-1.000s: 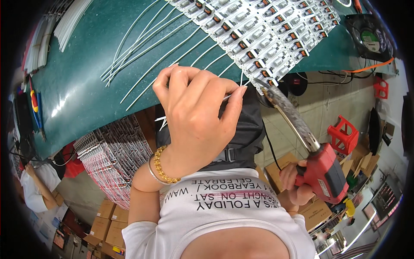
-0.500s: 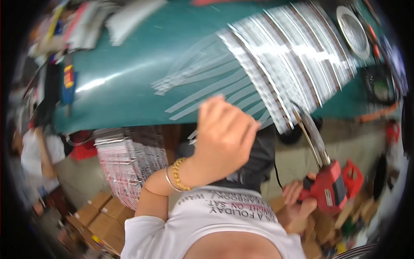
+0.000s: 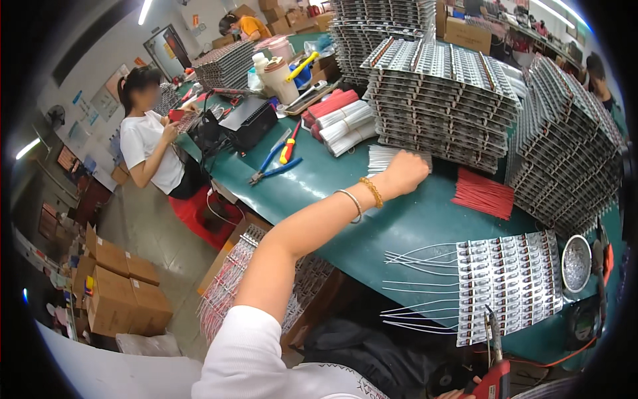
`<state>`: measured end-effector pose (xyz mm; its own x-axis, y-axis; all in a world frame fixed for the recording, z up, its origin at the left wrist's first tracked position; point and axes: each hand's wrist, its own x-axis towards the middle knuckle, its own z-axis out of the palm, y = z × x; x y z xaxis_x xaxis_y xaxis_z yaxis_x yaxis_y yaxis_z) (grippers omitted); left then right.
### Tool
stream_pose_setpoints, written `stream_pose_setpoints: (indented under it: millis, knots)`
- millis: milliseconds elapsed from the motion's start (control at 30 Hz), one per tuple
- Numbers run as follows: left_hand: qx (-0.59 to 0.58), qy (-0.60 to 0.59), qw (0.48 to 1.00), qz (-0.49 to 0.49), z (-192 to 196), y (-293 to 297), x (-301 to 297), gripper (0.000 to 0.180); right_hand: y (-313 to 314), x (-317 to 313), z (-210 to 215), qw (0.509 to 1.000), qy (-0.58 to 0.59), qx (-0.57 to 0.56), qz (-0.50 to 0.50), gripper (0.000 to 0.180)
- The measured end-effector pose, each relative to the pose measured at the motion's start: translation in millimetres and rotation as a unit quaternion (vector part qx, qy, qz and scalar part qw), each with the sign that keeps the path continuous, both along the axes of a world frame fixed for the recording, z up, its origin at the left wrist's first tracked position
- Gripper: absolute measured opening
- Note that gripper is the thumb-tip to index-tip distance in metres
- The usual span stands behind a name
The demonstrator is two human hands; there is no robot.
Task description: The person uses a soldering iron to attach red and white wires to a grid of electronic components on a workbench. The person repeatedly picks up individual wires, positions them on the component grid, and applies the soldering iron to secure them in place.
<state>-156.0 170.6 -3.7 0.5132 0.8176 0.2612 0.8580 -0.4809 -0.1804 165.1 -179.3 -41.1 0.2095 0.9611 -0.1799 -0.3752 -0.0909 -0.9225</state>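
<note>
Stacked component panels (image 3: 438, 113), bundled wires (image 3: 347, 128), pliers (image 3: 282, 167) and cardboard boxes (image 3: 109, 302) mark this as an electronics workshop.

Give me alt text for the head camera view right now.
The wearer's left hand is over a pile of white wires on a green table; the right hand, at the lower edge, grips a red soldering gun near a panel of small modules. Stacked panels stand beyond.

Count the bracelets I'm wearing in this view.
2: a gold beaded bracelet around the wrist behind the left hand, and a thin silver bangle farther up that forearm. The right wrist is out of view, so more may be hidden.
</note>
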Motion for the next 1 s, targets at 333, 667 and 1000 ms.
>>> stream_pose_setpoints:
  millis: [333,667,1000]
  knots:
    - [0.057,-0.098,0.991,0.070,13,-24,-5,0.011,1,1,4,0.997,-0.019,-0.038,0.062,0.066]
    - [-0.029,-0.398,0.914,-0.070,33,-91,17,0.007,-23,-12,20,0.986,-0.014,0.009,-0.168,0.049]
    - [-0.182,-0.405,0.888,-0.119,14,-234,108,0.010,-70,-3,40,0.986,-0.125,0.027,-0.110,0.078]
